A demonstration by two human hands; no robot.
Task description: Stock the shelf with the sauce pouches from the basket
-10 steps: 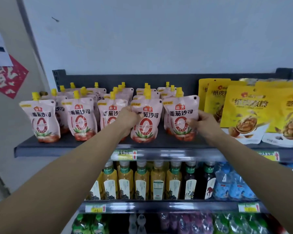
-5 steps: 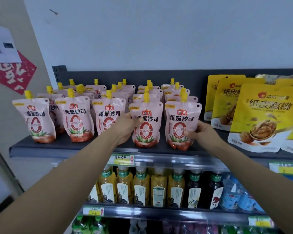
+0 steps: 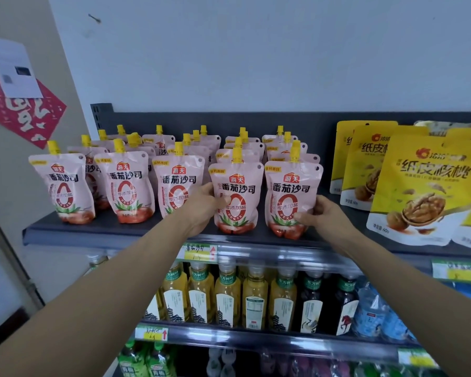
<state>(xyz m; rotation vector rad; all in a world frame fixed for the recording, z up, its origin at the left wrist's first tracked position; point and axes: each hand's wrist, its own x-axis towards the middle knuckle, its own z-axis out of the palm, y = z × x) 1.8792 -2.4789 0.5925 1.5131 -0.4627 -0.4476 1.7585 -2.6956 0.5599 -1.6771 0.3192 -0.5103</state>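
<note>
The left hand (image 3: 201, 206) and right hand (image 3: 324, 217) are gripping adjacent pink yellow-capped sauce pouches (image 3: 237, 198) on the seemingly near-full dark shelf (image 3: 106, 226); basket unseen.

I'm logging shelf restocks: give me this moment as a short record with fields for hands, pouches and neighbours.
left hand: grips left edge of fourth pouch, front row
right hand: grips right edge of fifth pouch
pouches: pink, yellow caps, upright in rows on top shelf
right of them: yellow walnut bags
shelf below: drink bottles
</note>
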